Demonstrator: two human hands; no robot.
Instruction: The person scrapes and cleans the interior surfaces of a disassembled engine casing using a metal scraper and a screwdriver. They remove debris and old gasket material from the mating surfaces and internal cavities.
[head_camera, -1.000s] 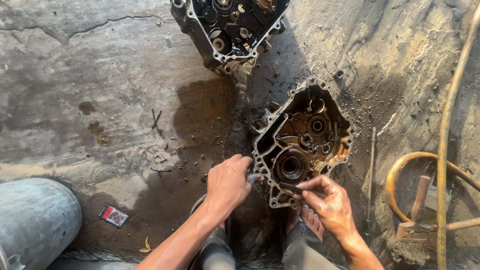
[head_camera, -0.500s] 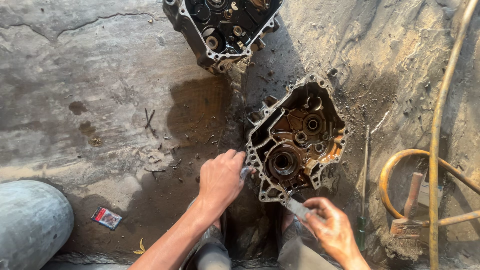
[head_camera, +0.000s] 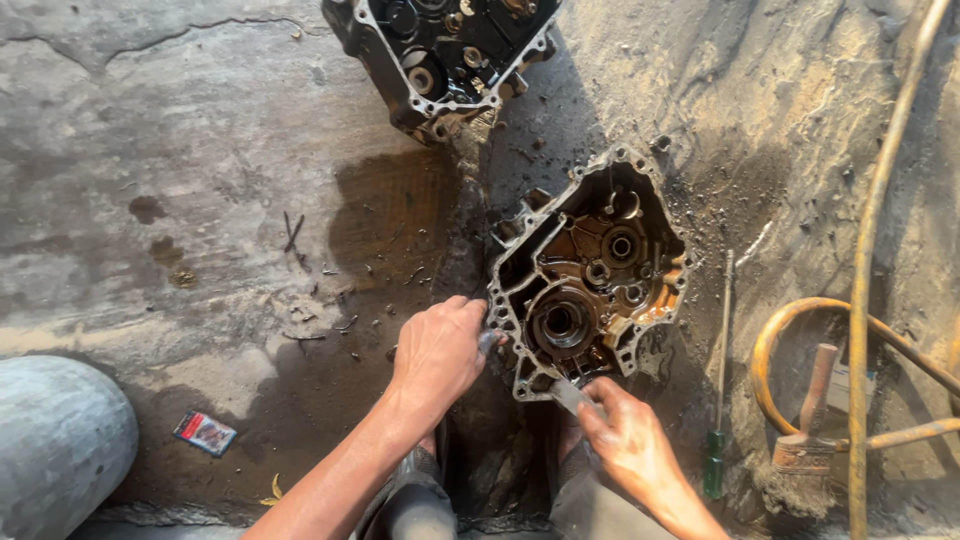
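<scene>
Bracing the oily grey metal engine case half (head_camera: 585, 285) lying on the stained concrete floor (head_camera: 200, 200), left hand (head_camera: 440, 355) fingers clamped on its edge, right hand (head_camera: 625, 440) fingers pinching a flat metal scraper (head_camera: 568, 395), risking slipping and gouging the greasy gasket face.

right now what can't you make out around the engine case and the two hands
- Flat tool, head view: the right hand covers its handle, so its kind is unclear.
- Left hand fingertips: tucked behind the engine case half edge; grip hidden.
- Second engine case: cut off by the top edge.
- Small red packet: too small to identify.
</scene>
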